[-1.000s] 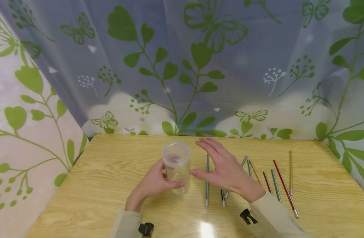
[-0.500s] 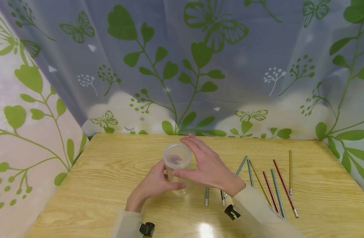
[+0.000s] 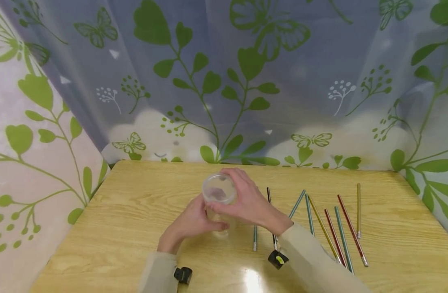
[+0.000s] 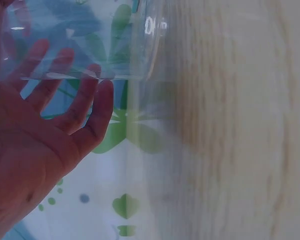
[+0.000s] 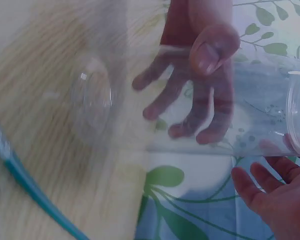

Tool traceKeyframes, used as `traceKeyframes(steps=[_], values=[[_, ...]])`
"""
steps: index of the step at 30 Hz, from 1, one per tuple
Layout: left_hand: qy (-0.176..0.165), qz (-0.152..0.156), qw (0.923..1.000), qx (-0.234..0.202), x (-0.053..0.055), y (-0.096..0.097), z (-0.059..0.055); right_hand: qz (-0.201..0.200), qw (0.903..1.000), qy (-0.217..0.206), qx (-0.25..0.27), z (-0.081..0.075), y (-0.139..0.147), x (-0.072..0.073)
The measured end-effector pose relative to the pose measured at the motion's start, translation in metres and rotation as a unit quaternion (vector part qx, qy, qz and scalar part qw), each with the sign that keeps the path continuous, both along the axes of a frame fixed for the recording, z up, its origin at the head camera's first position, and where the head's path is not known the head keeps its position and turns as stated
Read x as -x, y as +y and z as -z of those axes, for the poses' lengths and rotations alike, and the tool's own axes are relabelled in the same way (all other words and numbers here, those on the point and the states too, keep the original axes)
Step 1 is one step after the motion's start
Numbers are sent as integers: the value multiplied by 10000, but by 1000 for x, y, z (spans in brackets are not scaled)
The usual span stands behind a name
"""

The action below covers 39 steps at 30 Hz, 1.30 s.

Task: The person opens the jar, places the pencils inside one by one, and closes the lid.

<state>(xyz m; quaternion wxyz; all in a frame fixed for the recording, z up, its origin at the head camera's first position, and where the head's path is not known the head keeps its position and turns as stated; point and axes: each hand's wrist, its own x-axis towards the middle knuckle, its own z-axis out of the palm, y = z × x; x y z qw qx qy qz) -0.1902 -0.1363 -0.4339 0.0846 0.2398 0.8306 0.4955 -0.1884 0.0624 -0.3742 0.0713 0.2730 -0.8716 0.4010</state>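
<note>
A clear plastic jar (image 3: 220, 188) stands upright between both hands in the head view, its round top facing up. My left hand (image 3: 192, 219) grips the lower body, thumb in front; the fingers show through the clear wall in the right wrist view. Around the jar's top rim, my right hand (image 3: 247, 203) holds on with its thumb at the front and fingers at the far side. The left wrist view shows the jar (image 4: 122, 47) side-on with curled fingers at its wall. Whether the top is a lid or an opening is hard to tell.
Several pencils lie loose on the wooden table (image 3: 136, 207) to the right, among them a yellow pencil (image 3: 322, 226), a red pencil (image 3: 352, 230) and a black pencil (image 3: 269, 195). A leaf-patterned curtain (image 3: 165, 81) hangs behind the table's far edge.
My right hand has moved left from beside the jar and closed around its top rim. The left hand keeps its hold on the jar, which has barely moved.
</note>
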Motion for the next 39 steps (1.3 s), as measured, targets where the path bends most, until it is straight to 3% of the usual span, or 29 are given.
traceKeyframes(steps=[6,12,22,26,30,34,39], values=[[-246,271,9993,-59,6,0,3,-107,9977,-509,435,2,-2,4],[-399,497,9980,-52,10,-3,5,-624,9928,-674,766,4,2,11],[-525,768,9956,-63,16,-6,5,-1884,9687,-1335,909,-2,12,31],[-530,838,9951,-40,18,-5,6,-2090,9603,-1661,813,-5,16,36],[-592,852,9946,-80,18,-2,8,-1753,9648,-1719,940,-3,15,29],[-663,708,9953,-50,16,-1,8,-798,9765,-1581,1225,0,5,10],[-589,635,9962,45,14,-2,8,235,9805,-1320,1436,1,-9,-9]])
